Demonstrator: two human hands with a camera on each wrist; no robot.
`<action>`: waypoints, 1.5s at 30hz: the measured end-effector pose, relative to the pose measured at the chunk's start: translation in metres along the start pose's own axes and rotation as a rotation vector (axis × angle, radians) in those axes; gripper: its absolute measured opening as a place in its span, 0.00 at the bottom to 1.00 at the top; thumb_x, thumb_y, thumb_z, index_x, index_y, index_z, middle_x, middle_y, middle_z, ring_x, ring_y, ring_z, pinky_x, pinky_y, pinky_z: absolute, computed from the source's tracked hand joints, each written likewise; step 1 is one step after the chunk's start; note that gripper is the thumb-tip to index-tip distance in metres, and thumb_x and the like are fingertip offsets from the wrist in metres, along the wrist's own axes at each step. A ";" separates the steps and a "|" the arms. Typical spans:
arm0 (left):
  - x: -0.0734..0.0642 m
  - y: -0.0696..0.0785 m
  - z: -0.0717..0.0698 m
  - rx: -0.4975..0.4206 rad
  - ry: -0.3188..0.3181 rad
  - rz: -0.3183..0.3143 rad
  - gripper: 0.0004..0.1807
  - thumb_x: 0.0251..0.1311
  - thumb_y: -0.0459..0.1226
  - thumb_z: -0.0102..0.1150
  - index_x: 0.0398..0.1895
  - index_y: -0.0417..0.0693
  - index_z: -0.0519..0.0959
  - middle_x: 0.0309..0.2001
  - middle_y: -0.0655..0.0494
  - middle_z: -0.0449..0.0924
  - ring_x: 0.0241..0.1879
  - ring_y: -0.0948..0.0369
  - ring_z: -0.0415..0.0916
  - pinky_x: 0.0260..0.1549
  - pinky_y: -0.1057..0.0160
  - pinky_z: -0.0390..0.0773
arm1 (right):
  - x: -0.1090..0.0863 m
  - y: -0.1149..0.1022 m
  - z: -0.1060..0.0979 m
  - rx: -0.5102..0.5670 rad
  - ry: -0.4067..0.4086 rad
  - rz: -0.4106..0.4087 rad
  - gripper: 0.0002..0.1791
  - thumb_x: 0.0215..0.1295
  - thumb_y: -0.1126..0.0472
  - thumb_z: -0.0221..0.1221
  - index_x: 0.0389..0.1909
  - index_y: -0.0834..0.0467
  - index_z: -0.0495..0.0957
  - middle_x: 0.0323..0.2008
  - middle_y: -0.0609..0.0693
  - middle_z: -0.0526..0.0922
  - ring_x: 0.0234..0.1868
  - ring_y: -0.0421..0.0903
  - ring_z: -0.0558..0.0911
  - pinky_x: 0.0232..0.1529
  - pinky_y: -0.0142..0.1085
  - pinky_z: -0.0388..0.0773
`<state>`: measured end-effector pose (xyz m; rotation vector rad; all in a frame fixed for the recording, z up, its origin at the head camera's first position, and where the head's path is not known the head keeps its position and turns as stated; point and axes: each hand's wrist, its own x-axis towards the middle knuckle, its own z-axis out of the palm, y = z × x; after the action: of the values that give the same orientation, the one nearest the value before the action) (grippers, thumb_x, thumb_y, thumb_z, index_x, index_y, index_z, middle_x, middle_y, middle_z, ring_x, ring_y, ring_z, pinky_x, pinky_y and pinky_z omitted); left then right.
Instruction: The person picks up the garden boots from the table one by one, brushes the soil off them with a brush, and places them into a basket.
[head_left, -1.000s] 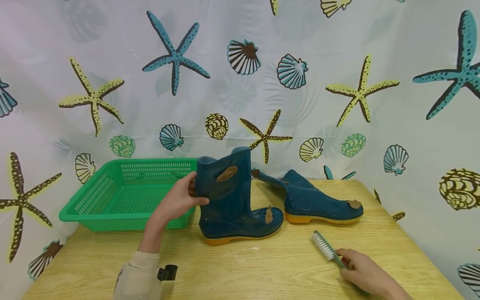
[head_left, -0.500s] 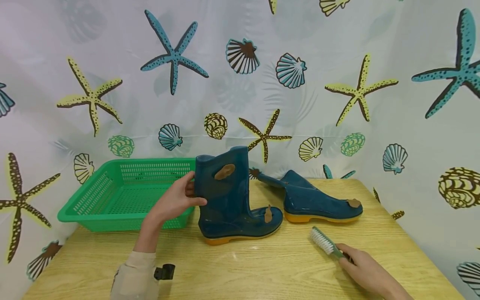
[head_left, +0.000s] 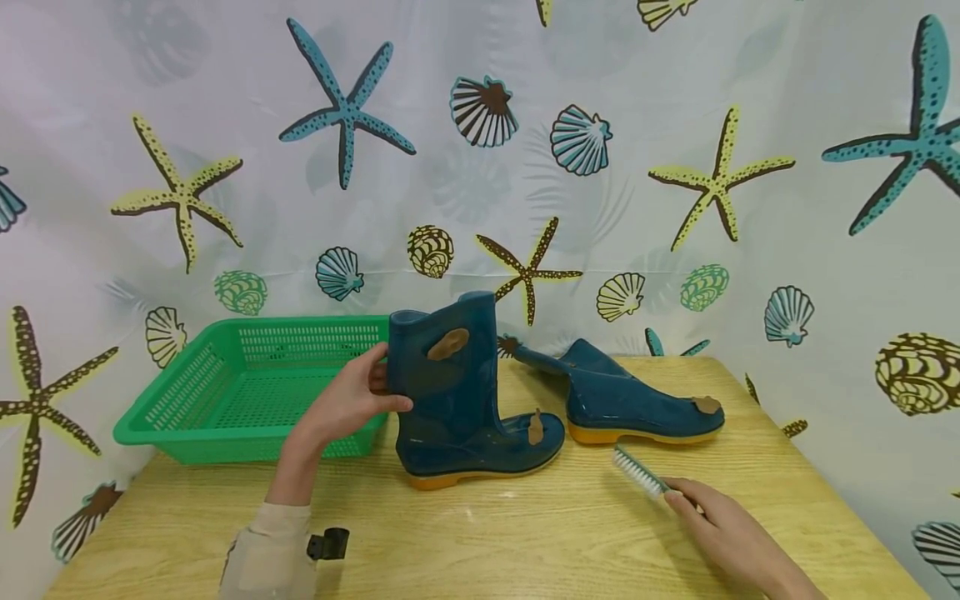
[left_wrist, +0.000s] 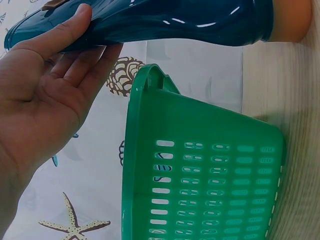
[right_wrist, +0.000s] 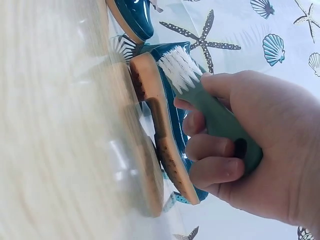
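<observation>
A dark blue rubber boot [head_left: 438, 400] with an orange-yellow sole stands upright on the table, brown smears on its shaft and toe. My left hand [head_left: 348, 404] grips the rear edge of its shaft, thumb on the near side and fingers behind, partly hidden. To the right, my right hand [head_left: 720, 525] holds a scrub brush [right_wrist: 220, 120] by its green handle above the table. Its white bristles [right_wrist: 177, 67] point away from the palm. Beyond the brush, a second blue boot [head_left: 630, 408] has a brown smear on its toe and its shaft folded over to the left.
A green perforated plastic basket [head_left: 225, 442] sits at the left, just behind the left hand. A wooden table [head_left: 517, 542] carries everything. Around the table's back and sides hangs a white curtain [head_left: 450, 192] printed with starfish and shells.
The brush has shifted slightly left and up and turned in my right hand, so its bristles face more downward. My left hand still grips the upright boot.
</observation>
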<state>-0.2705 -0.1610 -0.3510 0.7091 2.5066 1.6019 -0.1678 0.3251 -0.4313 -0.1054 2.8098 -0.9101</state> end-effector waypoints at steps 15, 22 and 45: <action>-0.004 -0.005 -0.009 -0.010 -0.048 0.005 0.39 0.63 0.40 0.67 0.74 0.52 0.58 0.61 0.42 0.77 0.59 0.48 0.78 0.55 0.49 0.80 | -0.002 -0.007 0.000 -0.095 0.166 -0.054 0.31 0.75 0.37 0.46 0.68 0.52 0.72 0.40 0.45 0.75 0.35 0.37 0.71 0.35 0.34 0.69; -0.009 -0.006 -0.013 0.054 -0.037 -0.055 0.47 0.66 0.49 0.62 0.79 0.45 0.47 0.68 0.38 0.70 0.65 0.44 0.72 0.61 0.43 0.74 | -0.003 -0.011 -0.002 -0.120 0.269 -0.081 0.25 0.77 0.44 0.48 0.68 0.51 0.72 0.35 0.47 0.69 0.29 0.37 0.65 0.30 0.34 0.61; -0.008 -0.005 -0.010 0.080 -0.039 0.013 0.37 0.69 0.44 0.59 0.78 0.54 0.55 0.62 0.46 0.77 0.58 0.50 0.78 0.59 0.43 0.75 | -0.008 -0.039 0.002 -0.130 0.482 -0.345 0.20 0.73 0.57 0.57 0.64 0.45 0.74 0.35 0.41 0.68 0.27 0.32 0.64 0.26 0.31 0.58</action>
<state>-0.2684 -0.1740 -0.3522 0.7589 2.5561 1.4842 -0.1594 0.2931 -0.4088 -0.4587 3.3713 -0.9201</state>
